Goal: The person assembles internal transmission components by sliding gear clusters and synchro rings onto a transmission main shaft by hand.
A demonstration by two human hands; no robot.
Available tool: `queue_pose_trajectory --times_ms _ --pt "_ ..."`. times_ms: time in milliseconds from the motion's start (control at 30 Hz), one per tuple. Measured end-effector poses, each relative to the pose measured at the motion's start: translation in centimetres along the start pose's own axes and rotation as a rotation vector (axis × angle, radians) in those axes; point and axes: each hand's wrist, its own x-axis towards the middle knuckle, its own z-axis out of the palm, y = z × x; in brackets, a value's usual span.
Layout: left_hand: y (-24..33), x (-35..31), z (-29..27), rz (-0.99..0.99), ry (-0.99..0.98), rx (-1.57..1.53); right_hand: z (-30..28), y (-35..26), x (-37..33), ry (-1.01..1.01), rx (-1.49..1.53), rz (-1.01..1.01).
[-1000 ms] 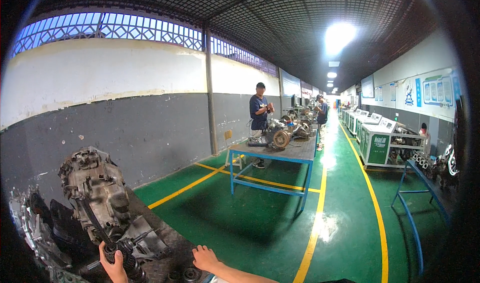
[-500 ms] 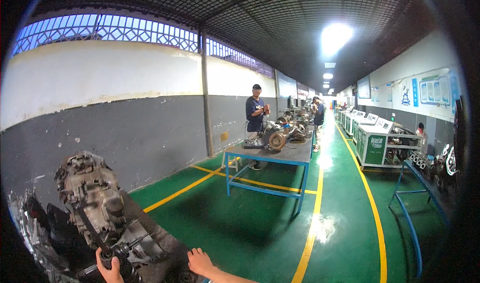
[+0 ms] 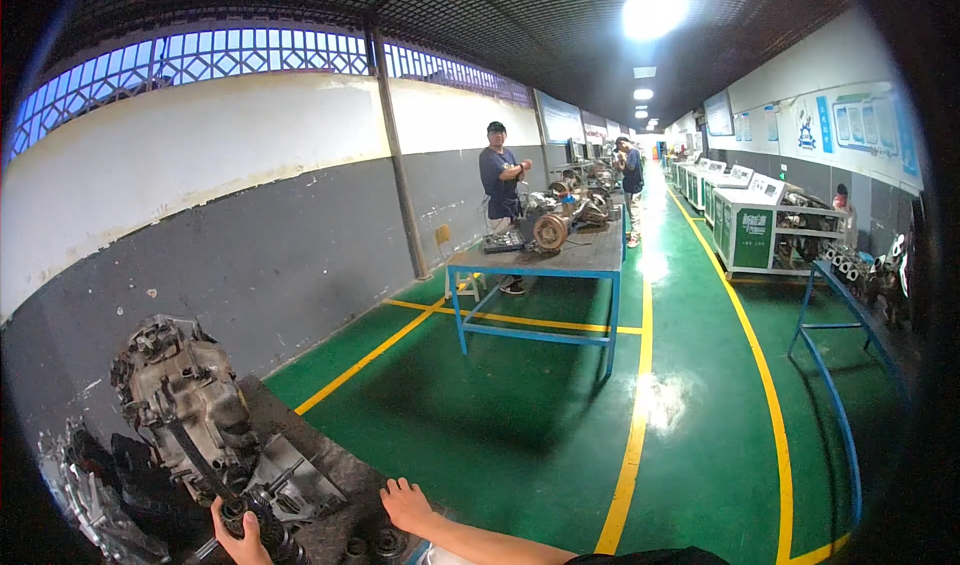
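housing (image 3: 190,390) — left, on bench (image 3: 348,457) | gear shaft (image 3: 277,539) — before it | rings (image 3: 388,541), apparently, right

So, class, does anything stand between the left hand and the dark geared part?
Nothing visible does: the left hand is directly on the dark geared part. The dark ring-shaped parts lie off to the right on the bench, not between them.

A blue-framed table (image 3: 595,257) bears metal machinery (image 3: 551,232); green-and-white cabinets (image 3: 748,233) stand farther right
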Motion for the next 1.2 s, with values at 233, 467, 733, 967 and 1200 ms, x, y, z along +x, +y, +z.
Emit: queue_pose_trajectory --times_ms 233,467,733,967,1200 --pt "1.1 -0.8 0.0 -0.063 0.048 0.005 -1.9 0.2 -0.8 -0.041 0.11 0.06" --pt "0.2 -1.3 -0.6 -0.048 0.088 -0.065 -1.9 0.8 -0.9 0.013 0.018 0.133" --pt "-0.6 -1.1 -1.3 -0.022 0.051 -0.124 -1.9 0.2 -0.7 -0.036 0.053 0.079" --pt "-0.3 -0.4 -1.4 0.011 0.094 -0.067 -1.2 1.5 -0.7 -0.094 0.131 -0.136" --pt "-1.6 1.0 -2.0 -0.026 0.208 -0.015 -2.0 1.4 -1.2 -0.035 0.102 -0.066"
